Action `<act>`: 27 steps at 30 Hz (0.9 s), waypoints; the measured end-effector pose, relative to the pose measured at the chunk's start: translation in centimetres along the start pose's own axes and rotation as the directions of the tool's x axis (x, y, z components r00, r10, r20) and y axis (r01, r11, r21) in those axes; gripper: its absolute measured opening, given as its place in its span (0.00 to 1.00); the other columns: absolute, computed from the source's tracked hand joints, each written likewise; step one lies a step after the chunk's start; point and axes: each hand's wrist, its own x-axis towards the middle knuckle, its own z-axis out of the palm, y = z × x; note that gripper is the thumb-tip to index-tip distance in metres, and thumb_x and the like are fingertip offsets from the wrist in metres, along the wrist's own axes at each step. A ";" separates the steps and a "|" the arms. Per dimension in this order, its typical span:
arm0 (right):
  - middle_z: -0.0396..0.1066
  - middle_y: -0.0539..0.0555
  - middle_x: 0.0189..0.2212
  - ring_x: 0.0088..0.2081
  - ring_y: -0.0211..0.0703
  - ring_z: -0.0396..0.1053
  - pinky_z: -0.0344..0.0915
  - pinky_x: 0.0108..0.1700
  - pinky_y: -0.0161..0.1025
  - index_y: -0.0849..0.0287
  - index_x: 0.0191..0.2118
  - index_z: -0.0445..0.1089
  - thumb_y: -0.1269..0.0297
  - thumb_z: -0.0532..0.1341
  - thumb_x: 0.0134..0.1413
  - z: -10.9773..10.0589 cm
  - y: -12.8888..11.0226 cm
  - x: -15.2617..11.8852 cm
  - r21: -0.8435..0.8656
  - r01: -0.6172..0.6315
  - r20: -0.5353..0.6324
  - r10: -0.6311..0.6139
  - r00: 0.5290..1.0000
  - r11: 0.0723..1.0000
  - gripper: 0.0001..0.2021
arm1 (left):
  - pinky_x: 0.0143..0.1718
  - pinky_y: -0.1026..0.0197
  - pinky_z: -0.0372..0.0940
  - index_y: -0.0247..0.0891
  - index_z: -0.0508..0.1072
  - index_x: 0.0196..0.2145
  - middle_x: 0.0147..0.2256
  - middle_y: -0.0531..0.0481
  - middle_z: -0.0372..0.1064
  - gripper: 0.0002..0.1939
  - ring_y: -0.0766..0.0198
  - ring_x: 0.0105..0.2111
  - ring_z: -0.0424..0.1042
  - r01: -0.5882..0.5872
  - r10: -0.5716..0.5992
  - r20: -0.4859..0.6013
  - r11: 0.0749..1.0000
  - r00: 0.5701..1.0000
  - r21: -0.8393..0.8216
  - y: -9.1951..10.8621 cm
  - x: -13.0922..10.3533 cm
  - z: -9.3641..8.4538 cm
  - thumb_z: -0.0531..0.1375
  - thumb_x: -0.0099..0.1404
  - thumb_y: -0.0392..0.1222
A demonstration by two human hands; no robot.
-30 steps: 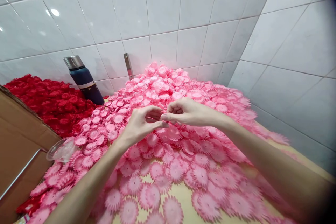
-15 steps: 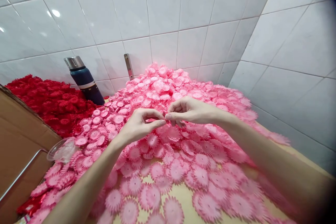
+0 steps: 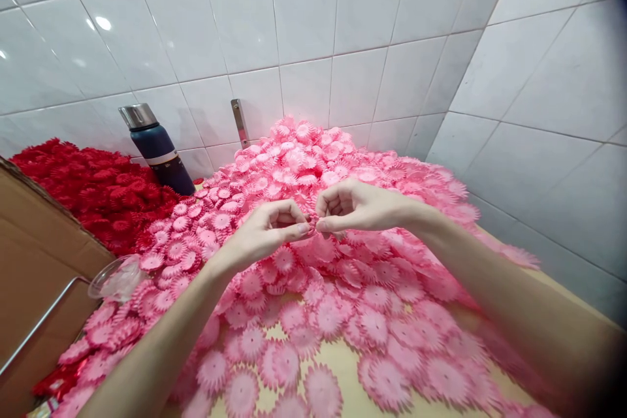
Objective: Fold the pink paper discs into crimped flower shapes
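My left hand [image 3: 274, 225] and my right hand [image 3: 355, 209] meet above a large heap of pink fringed paper-like flower discs [image 3: 289, 163]. Thumb and forefinger are pinched together on each hand, with the fingertips almost touching. Between them shows a small pinkish bit, too small and hidden to name. Directly below the hands lie more pink discs [image 3: 330, 317], round with notched edges and a dot in the middle.
A dark blue bottle [image 3: 164, 160] with a metal cap stands at the back left, beside a red heap of similar discs [image 3: 98, 186]. At left are a cardboard box [image 3: 44, 261] and a clear plastic container [image 3: 115, 281]. White tiled walls [image 3: 308, 6] enclose the table.
The fingertips have drawn slightly apart, my right hand shifting a little to the right. A small pinkish bit now shows between them. Both pinches are kept.
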 end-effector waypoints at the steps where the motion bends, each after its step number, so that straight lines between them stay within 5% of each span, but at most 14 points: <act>1: 0.67 0.47 0.22 0.23 0.32 0.60 0.56 0.25 0.33 0.61 0.30 0.68 0.58 0.64 0.54 0.0 0.2 0.0 0.018 0.006 0.014 -0.007 1.000 1.000 0.11 | 0.33 0.64 0.63 0.35 0.71 0.31 0.30 0.50 0.69 0.11 0.67 0.30 0.69 -0.010 0.010 0.005 1.000 1.000 0.021 0.0 0.0 0.1 0.63 0.61 0.46; 6: 0.69 0.50 0.24 0.24 0.34 0.63 0.57 0.25 0.34 0.61 0.32 0.71 0.53 0.63 0.55 0.3 0.3 0.2 0.011 -0.011 -0.032 0.011 0.999 1.000 0.14 | 0.34 0.63 0.63 0.35 0.73 0.32 0.32 0.48 0.72 0.09 0.65 0.31 0.69 -0.058 0.083 -0.066 0.945 0.994 0.322 1.1 -0.1 -0.4 0.60 0.64 0.43; 10: 0.70 0.52 0.26 0.25 0.36 0.63 0.57 0.25 0.35 0.61 0.34 0.74 0.49 0.61 0.55 0.7 -0.1 0.1 -0.181 -0.042 -0.084 0.027 0.996 0.983 0.17 | 0.36 0.62 0.63 0.37 0.74 0.30 0.31 0.49 0.73 0.07 0.64 0.32 0.70 -0.023 0.012 0.022 0.754 1.000 0.656 2.9 -1.6 -3.9 0.57 0.63 0.40; 13: 0.70 0.53 0.27 0.26 0.38 0.64 0.55 0.25 0.36 0.61 0.32 0.73 0.47 0.59 0.56 0.9 0.0 0.2 -0.267 -0.048 -0.052 0.035 0.998 0.963 0.19 | 0.27 0.62 0.58 0.38 0.72 0.24 0.26 0.49 0.71 0.08 0.63 0.26 0.68 0.231 -0.157 -0.174 0.532 0.972 0.814 3.6 -3.5 -7.7 0.57 0.59 0.39; 16: 0.68 0.53 0.24 0.24 0.37 0.62 0.53 0.24 0.36 0.60 0.30 0.72 0.48 0.57 0.58 1.3 0.4 0.5 -0.297 -0.022 -0.021 0.016 1.000 0.955 0.20 | 0.21 0.63 0.51 0.37 0.66 0.15 0.15 0.51 0.63 0.10 0.65 0.17 0.62 0.498 -0.325 -0.403 0.303 0.856 0.812 3.4 -5.1 -10.5 0.62 0.49 0.34; 18: 0.67 0.52 0.23 0.23 0.36 0.61 0.52 0.24 0.36 0.60 0.29 0.71 0.49 0.57 0.59 1.8 0.3 0.7 -0.311 0.002 -0.010 -0.005 1.000 0.950 0.19 | 0.19 0.63 0.48 0.37 0.64 0.12 0.12 0.53 0.58 0.11 0.68 0.13 0.57 0.550 -0.367 -0.447 0.256 0.816 0.795 3.1 -5.5 -11.2 0.62 0.44 0.30; 23: 0.66 0.50 0.22 0.23 0.35 0.59 0.52 0.25 0.37 0.59 0.28 0.69 0.52 0.54 0.62 2.8 -0.9 0.6 -0.381 -0.010 0.031 0.023 0.999 0.925 0.18 | 0.17 0.65 0.49 0.38 0.69 0.13 0.14 0.54 0.64 0.11 0.68 0.14 0.60 0.458 -0.497 -0.257 0.339 0.829 0.822 1.9 -4.3 -8.8 0.67 0.45 0.40; 27: 0.63 0.49 0.21 0.22 0.35 0.57 0.53 0.25 0.37 0.59 0.27 0.66 0.51 0.52 0.64 2.9 -1.7 0.3 -0.442 0.013 0.037 0.004 0.999 0.897 0.19 | 0.17 0.65 0.50 0.39 0.69 0.17 0.16 0.57 0.63 0.16 0.67 0.17 0.60 0.327 -0.509 -0.079 0.418 0.857 0.847 0.3 -2.6 -5.3 0.72 0.33 0.41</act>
